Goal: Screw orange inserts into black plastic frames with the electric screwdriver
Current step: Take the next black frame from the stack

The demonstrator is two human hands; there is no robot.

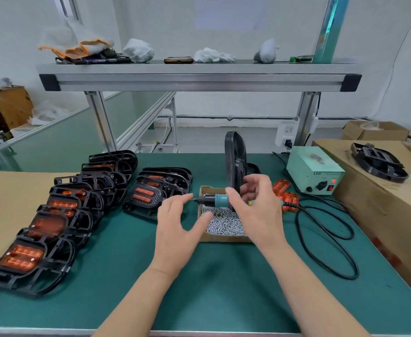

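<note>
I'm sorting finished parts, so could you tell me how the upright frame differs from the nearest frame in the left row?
The upright frame stands on edge behind the screw box; the nearest frame lies flat at the row's front. The nearest frame shows an orange insert; the upright frame shows none from here. The upright frame is by the right hand; the nearest frame is far from both hands. Both are black plastic.
</note>
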